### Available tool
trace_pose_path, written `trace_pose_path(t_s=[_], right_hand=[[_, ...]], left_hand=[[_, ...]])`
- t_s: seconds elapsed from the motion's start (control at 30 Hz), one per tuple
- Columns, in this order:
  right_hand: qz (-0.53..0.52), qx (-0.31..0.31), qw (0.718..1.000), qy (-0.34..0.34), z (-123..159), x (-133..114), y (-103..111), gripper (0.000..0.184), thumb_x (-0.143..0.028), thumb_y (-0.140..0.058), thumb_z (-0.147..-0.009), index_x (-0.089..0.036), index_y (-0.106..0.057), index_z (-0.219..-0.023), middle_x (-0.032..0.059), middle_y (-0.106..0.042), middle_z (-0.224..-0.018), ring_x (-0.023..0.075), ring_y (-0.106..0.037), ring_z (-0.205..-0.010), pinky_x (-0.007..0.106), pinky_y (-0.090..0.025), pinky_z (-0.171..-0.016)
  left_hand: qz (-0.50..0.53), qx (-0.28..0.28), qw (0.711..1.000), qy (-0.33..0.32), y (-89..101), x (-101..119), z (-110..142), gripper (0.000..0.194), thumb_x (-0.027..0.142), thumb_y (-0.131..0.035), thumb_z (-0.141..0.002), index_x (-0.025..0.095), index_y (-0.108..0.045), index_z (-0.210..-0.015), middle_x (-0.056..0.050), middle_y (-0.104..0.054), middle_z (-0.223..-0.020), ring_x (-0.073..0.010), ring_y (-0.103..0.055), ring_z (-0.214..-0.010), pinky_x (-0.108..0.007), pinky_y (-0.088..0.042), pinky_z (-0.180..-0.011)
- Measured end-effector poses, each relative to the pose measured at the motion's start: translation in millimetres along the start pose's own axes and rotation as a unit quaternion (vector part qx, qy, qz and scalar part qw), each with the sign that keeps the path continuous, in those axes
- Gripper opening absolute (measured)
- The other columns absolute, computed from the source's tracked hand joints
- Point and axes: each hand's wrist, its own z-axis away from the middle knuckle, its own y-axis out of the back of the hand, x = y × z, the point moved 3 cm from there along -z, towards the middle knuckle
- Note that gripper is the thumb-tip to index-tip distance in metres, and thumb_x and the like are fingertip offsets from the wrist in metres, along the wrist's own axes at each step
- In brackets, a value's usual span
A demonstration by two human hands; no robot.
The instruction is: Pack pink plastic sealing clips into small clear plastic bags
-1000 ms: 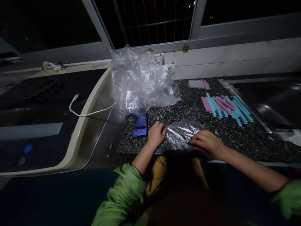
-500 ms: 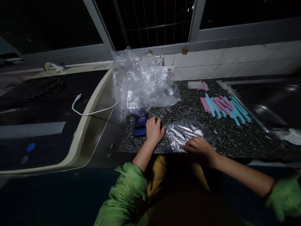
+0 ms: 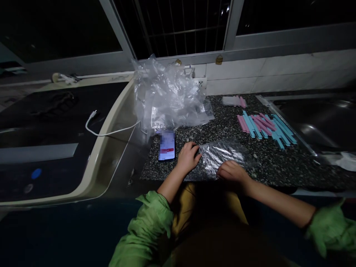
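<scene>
I looked down on the speckled worktop (image 3: 278, 167), which ran from a cream-rimmed appliance at its left end to a steel sink (image 3: 319, 122) at its right. A big heap of crumpled clear bags (image 3: 167, 96) stood at the back left corner, against the window frame. Pink and blue strips (image 3: 265, 126) lay fanned out near the sink edge. A small clear bag (image 3: 225, 154) lay flat close to the front edge. My left hand (image 3: 187, 157) rested on that bag's left end, fingers bent, its grip pinching the plastic. My right hand (image 3: 232, 172) pressed on the bag's near edge; I could not tell how its grip stood. A lit phone (image 3: 167, 146) lay just left of my left hand.
</scene>
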Motion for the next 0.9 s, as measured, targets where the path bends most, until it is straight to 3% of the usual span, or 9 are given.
trace_pose_path(t_s=[0.17, 0.27, 0.37, 0.47, 0.7, 0.9], right_hand=[[-0.024, 0.032, 0.999, -0.017, -4.1, 2.2, 12.5, 0.022, -0.017, -0.046, -0.088, -0.018, -0.058, -0.069, 0.0022, -0.059, -0.065, 0.0136, -0.047, -0.066, 0.028, -0.034, -0.064], [-0.034, 0.029, 0.999, -0.015, -0.5, 4.5, 16.2, 0.019, -0.016, -0.048, -0.087, -0.018, -0.058, -0.071, 0.0015, -0.059, -0.067, 0.0138, -0.047, -0.067, 0.028, -0.036, -0.065], [-0.048, 0.024, 0.999, -0.001, 5.8, 5.7, 17.0, 0.018, -0.015, -0.047, -0.087, -0.018, -0.058, -0.072, 0.0016, -0.059, -0.067, 0.0138, -0.046, -0.067, 0.028, -0.035, -0.064], [-0.059, -0.012, 0.998, -0.002, 11.5, 5.9, 16.4, 0.019, -0.014, -0.045, -0.088, -0.018, -0.059, -0.075, 0.0024, -0.059, -0.070, 0.0140, -0.046, -0.068, 0.028, -0.034, -0.064], [-0.059, -0.012, 0.998, -0.017, 14.3, 1.9, 18.1, 0.020, -0.013, -0.044, -0.087, -0.018, -0.059, -0.075, 0.0023, -0.059, -0.068, 0.0142, -0.045, -0.068, 0.028, -0.034, -0.064], [-0.037, 0.029, 0.998, -0.049, 4.9, 0.4, 24.2, 0.016, -0.016, -0.049, -0.086, -0.018, -0.058, -0.073, 0.0020, -0.061, -0.067, 0.0140, -0.049, -0.068, 0.028, -0.036, -0.065]], left_hand=[[0.005, -0.008, 1.000, 0.012, -0.5, 0.0, -0.8, 0.026, 0.027, -0.057, -0.080, 0.017, -0.059, -0.104, -0.009, -0.056, -0.104, -0.0221, -0.051, -0.100, -0.037, -0.046, -0.089], [-0.003, -0.023, 1.000, -0.020, -2.1, 3.1, -0.3, 0.033, 0.026, -0.055, -0.081, 0.019, -0.057, -0.113, -0.009, -0.055, -0.108, -0.0219, -0.050, -0.102, -0.037, -0.046, -0.088], [-0.024, -0.047, 0.997, -0.063, -5.6, 6.4, 0.5, 0.035, 0.022, -0.050, -0.083, 0.023, -0.056, -0.117, -0.009, -0.054, -0.114, -0.0223, -0.049, -0.107, -0.038, -0.045, -0.089], [-0.047, -0.061, 0.995, -0.067, -8.6, 6.5, 0.6, 0.032, 0.022, -0.048, -0.084, 0.021, -0.060, -0.114, -0.010, -0.054, -0.116, -0.0241, -0.049, -0.108, -0.041, -0.044, -0.090], [-0.026, -0.044, 0.996, -0.072, -5.1, 7.6, 1.7, 0.042, 0.018, -0.047, -0.081, 0.019, -0.052, -0.122, -0.011, -0.053, -0.121, -0.0237, -0.047, -0.112, -0.041, -0.042, -0.095], [0.030, -0.058, 0.983, -0.170, 2.7, 21.1, 14.3, 0.044, 0.022, -0.055, -0.077, 0.019, -0.054, -0.120, -0.010, -0.054, -0.123, -0.0227, -0.047, -0.113, -0.040, -0.040, -0.098]])
